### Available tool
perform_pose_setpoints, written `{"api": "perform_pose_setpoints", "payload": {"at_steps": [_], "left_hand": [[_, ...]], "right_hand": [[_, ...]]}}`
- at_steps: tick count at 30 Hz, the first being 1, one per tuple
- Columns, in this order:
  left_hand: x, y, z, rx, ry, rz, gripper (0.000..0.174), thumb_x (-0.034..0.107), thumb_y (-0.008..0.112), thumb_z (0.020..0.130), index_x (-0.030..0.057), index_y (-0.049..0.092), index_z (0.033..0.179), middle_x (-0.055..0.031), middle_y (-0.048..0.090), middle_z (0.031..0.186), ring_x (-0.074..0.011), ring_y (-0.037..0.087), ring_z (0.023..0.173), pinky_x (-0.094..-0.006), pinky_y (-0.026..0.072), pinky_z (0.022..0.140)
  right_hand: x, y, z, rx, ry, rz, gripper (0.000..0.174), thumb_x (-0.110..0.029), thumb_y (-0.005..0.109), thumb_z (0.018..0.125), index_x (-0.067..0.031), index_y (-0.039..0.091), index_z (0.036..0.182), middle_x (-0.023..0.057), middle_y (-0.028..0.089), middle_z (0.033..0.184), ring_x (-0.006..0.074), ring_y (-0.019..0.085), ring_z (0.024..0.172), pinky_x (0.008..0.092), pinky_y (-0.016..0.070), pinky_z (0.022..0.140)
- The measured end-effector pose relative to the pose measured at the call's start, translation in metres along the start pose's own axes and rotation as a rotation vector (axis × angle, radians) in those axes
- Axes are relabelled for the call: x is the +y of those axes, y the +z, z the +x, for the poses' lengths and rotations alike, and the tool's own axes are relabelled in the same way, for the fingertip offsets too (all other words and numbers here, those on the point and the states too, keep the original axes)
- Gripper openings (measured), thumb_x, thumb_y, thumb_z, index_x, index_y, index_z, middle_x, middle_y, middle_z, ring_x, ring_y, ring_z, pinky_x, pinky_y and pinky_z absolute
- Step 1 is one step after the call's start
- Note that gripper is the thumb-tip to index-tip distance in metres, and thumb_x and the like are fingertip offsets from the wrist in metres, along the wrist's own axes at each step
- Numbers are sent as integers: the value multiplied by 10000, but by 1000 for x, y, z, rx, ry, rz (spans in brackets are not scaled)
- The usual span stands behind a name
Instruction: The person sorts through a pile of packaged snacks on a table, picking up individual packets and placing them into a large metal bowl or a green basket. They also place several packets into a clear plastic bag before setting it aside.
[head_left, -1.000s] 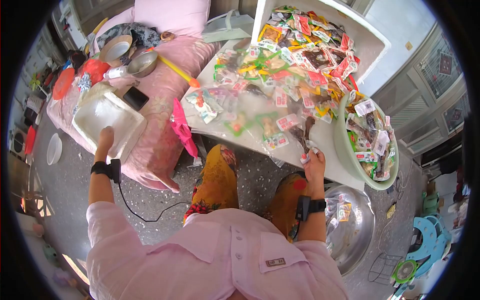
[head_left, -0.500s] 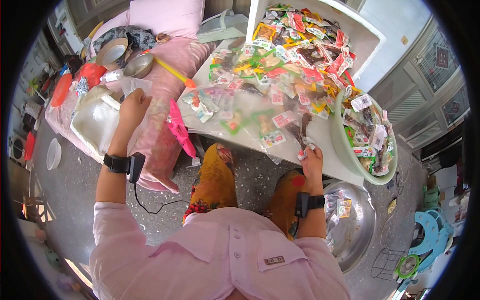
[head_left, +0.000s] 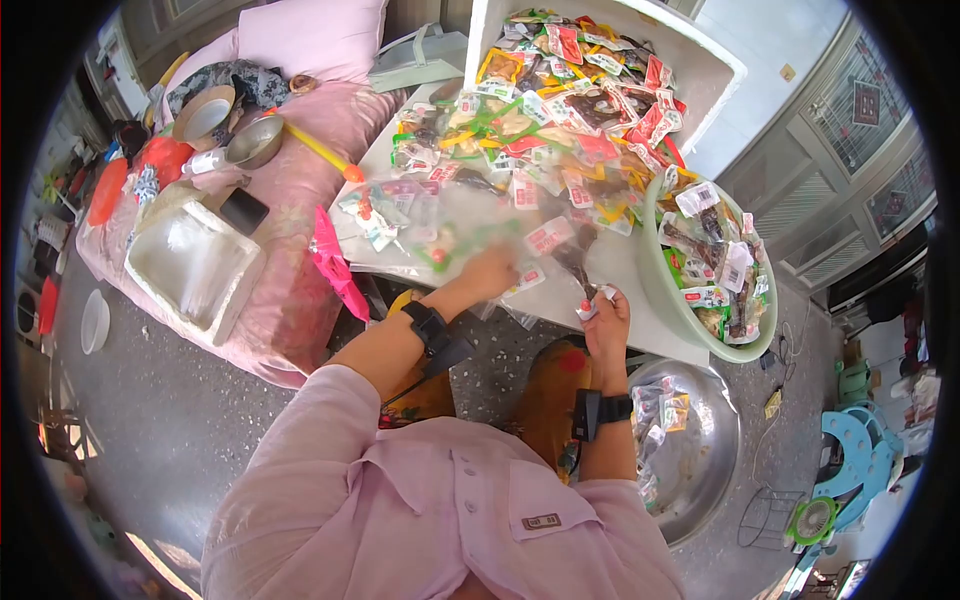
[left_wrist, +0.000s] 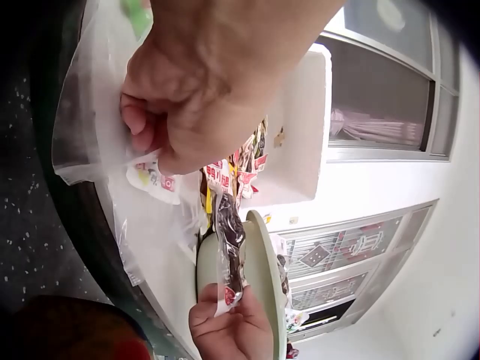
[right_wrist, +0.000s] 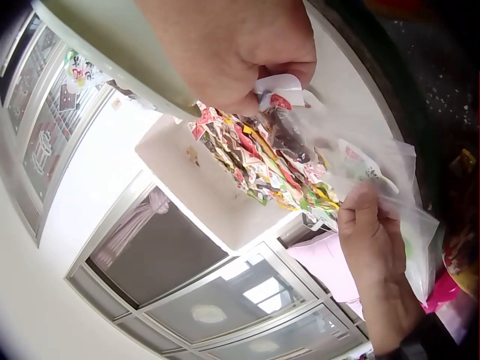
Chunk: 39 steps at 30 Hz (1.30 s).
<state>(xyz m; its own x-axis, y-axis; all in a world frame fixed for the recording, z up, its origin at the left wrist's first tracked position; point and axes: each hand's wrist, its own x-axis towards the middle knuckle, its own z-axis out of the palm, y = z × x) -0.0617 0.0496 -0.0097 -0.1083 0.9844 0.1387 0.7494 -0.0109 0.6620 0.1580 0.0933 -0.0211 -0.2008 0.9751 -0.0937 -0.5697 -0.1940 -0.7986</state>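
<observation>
My right hand (head_left: pixel 606 328) pinches the end of a clear packet (left_wrist: pixel 229 240) with a dark brown drumstick-shaped piece of meat inside, held up at the table's front edge. My left hand (head_left: pixel 490 272) is beside it, over the table, its curled fingers and thumb gripping a thin clear plastic bag (left_wrist: pixel 79 127). In the right wrist view the bag (right_wrist: pixel 409 165) hangs around the left fingers, and the packet's far end points towards it. Other sealed food packets (head_left: pixel 548 236) lie on the white table (head_left: pixel 640 335) near both hands.
A white foam box (head_left: pixel 700 95) heaped with colourful packets stands at the table's back. At right is a pale green basin (head_left: pixel 655 290) full of packets; a metal basin (head_left: pixel 705 470) sits lower down. A smaller foam tray (head_left: pixel 185 262) rests on the pink bed at left.
My left hand has come from the foam tray on the bed, picking up a clear plastic bag, and moved right to the table beside my right hand. The right hand keeps holding the packet.
</observation>
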Motion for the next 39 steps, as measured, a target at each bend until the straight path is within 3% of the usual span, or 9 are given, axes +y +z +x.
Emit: {"api": "perform_pose_setpoints", "payload": {"at_steps": [7,12,15,18,21,24,30,33,39], "left_hand": [[-9,1,7,-126,-18,-123,185,198,562,677,26,546,745,-132,561,739,-247,542,699,-321,403,620],[1,-4,7,-106,-77,-151,180,192,551,684,37,568,773,-119,570,748,-225,545,698,-309,405,623],[6,-10,6,-179,-8,-134,203,177,428,719,24,559,689,-173,550,775,-333,516,754,-397,393,670],[10,-14,5,-202,-5,-122,232,174,386,747,21,559,716,-179,551,794,-333,516,761,-400,392,678],[-9,-1,11,-163,-68,-222,170,163,490,716,36,570,795,-81,554,693,-163,523,609,-274,409,560],[-10,4,11,-179,-115,-232,164,152,478,718,41,571,794,-73,555,690,-156,521,621,-273,407,569],[-5,8,9,-161,42,-26,168,178,501,694,38,571,755,-124,560,719,-248,544,690,-321,411,610],[-2,13,12,-167,-15,48,181,193,511,684,34,569,747,-150,554,754,-286,540,723,-337,411,625],[-4,8,9,-127,-26,-76,188,193,496,692,27,567,746,-153,550,756,-273,536,718,-329,402,628]], "right_hand": [[-16,-9,-24,-48,-84,31,281,14,451,786,-32,396,1057,54,492,868,122,506,714,272,463,616],[-9,-4,-45,-39,-127,-197,305,16,445,785,-11,376,1080,43,502,843,76,495,693,216,442,585],[-9,-1,-49,6,-159,-248,310,10,448,783,4,369,1082,39,509,813,60,485,653,188,423,556],[-7,-6,-47,23,-178,-343,308,11,453,780,6,373,1077,38,507,803,59,482,643,187,419,546],[-5,-8,-47,31,-226,-465,307,14,459,776,8,377,1072,36,506,790,58,480,639,185,415,541],[-5,-6,-50,32,-271,-442,307,18,460,774,9,378,1070,34,507,782,58,479,638,185,413,543],[-12,5,-61,10,-271,-361,299,25,453,777,8,380,1067,38,514,795,62,487,650,189,412,554],[-13,6,-63,19,-261,-383,298,28,452,777,7,380,1066,41,515,802,63,488,655,189,413,558],[-8,3,-66,-5,-196,-403,300,27,457,773,13,382,1063,51,519,810,67,491,658,194,416,563]]}}
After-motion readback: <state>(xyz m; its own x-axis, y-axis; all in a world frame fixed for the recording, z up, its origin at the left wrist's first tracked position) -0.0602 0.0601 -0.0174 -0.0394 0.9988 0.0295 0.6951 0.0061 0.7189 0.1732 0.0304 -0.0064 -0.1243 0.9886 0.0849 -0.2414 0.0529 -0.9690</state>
